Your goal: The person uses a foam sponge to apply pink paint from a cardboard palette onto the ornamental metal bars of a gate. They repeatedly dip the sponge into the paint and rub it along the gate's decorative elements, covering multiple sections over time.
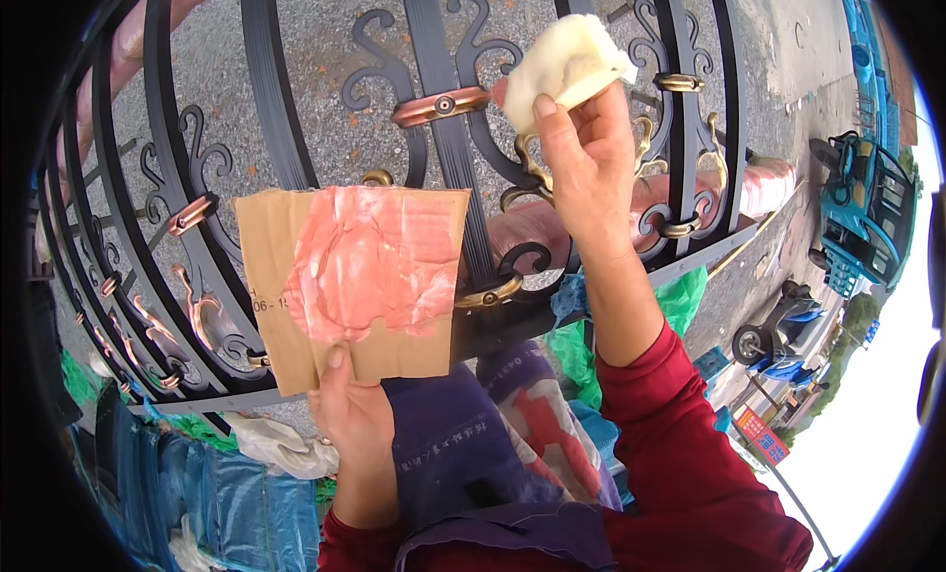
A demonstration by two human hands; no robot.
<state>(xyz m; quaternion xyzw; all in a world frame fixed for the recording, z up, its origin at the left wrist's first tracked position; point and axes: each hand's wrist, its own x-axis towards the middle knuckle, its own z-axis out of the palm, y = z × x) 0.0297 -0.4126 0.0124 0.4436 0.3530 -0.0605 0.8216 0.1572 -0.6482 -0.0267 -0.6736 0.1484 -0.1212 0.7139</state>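
Note:
Thumb on top, my left hand (353,414) is closed on the lower edge of a torn piece of brown cardboard (271,360). A thick smear of shiny coppery-pink paint (379,257) covers much of the cardboard. My right hand (591,163), farther away and to the right, pinches a pale yellow sponge (567,65) whose left tip is stained pink. Both are held over a black metal fence panel (448,168) with flat bars and curled scrolls. Copper-coloured paint coats a collar (443,107) left of the sponge; other collars and scrolls look gold or copper.
Pink-coated wrapped supports (650,193) lie under the panel. Blue plastic sheeting (207,493) and a white cloth (281,446) are at lower left, green plastic (572,355) near my right forearm. A motor scooter (774,336) and a blue vehicle (867,212) stand at far right.

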